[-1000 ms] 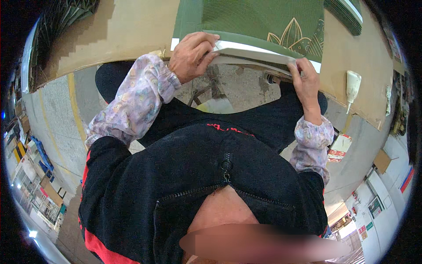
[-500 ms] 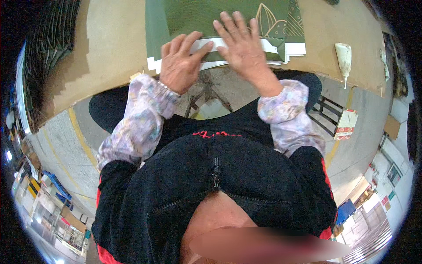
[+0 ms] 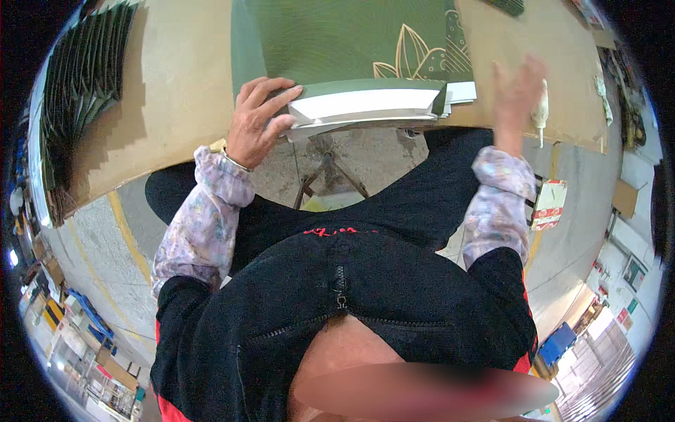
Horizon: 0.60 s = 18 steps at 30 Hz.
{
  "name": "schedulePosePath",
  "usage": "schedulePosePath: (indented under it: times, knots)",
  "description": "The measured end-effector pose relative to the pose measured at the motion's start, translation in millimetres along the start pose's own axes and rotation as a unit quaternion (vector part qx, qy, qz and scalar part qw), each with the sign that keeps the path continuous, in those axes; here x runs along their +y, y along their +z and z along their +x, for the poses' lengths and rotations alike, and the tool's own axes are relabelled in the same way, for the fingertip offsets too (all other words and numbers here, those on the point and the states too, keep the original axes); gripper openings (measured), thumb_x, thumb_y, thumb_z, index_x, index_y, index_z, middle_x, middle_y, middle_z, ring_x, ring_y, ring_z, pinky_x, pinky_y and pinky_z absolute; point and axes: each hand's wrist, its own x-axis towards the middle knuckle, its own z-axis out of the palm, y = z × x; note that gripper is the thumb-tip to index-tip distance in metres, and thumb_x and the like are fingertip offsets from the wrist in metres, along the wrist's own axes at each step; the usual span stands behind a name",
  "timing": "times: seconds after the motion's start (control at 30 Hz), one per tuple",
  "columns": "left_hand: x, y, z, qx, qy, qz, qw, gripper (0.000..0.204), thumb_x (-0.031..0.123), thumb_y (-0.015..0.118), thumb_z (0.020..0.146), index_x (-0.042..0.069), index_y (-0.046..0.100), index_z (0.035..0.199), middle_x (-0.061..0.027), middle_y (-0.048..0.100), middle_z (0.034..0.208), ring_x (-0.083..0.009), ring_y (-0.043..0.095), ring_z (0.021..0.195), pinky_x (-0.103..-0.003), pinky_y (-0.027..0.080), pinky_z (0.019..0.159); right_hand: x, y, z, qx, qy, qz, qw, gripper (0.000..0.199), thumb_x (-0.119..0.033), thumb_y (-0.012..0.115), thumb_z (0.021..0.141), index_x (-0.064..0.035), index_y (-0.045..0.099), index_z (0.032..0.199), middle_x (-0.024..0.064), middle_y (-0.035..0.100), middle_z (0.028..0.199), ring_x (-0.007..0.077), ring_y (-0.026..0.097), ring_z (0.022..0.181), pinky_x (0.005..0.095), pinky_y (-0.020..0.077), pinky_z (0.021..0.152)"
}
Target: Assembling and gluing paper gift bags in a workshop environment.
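A stack of flat green printed sheets (image 3: 330,42) with gold leaf line drawings lies at the table's near edge; they look like paper bags. Along the near side, the top one has a folded flap with a white strip (image 3: 365,104). My left hand (image 3: 259,123) grips the left end of that flap, thumb at the white strip and fingers on the green. Off to the right, my right hand (image 3: 517,98) is blurred in the air, thumb apart from the fingers, with nothing seen in it. Beside it lies a white squeeze bottle (image 3: 541,116) with a thin nozzle pointing toward me.
Many folded dark green pieces (image 3: 84,91) stand in a row on the left of the brown tabletop (image 3: 179,84). A crumpled pale scrap (image 3: 603,98) lies at the right. Below the table are a metal stand (image 3: 329,172) and a red-and-white box (image 3: 550,204).
My right hand has left the flap and moved right toward the squeeze bottle. My left hand has shifted left along the flap, whose white strip now shows more fully.
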Motion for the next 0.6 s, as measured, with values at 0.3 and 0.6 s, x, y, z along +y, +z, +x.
schedulePosePath:
  times: [0.3, 0.6]
  knots:
    - [-16.5, 19.8, 10.5, 0.142, -0.143, -0.108, 0.974, 0.015, 0.016, 0.067, 0.084, 0.003, 0.072, 0.091, -0.009, 0.061, 0.089, -0.0216, 0.061, 0.08, -0.032, 0.05, 0.071, 141.2, 7.6, 0.3, -0.306, 0.153, 0.053, 0.938, 0.082, -0.039, 0.075, 0.075, 0.0027, 0.039, 0.135, 0.0254, 0.052, 0.13, 0.0386, 0.052, 0.119, 0.0442, 0.0428, 0.097]
    - [-17.9, 26.1, 17.8, 0.208, -0.173, -0.079, 0.96, 0.013, 0.016, 0.07, 0.081, 0.006, 0.071, 0.09, -0.0072, 0.061, 0.077, -0.0215, 0.059, 0.064, -0.031, 0.049, 0.061, -3.4, -135.8, 78.0, -0.102, 0.169, 0.488, 0.85, 0.061, -0.017, 0.073, 0.083, 0.0023, 0.043, 0.133, 0.0228, 0.054, 0.126, 0.0274, 0.057, 0.112, 0.0372, 0.0474, 0.095]
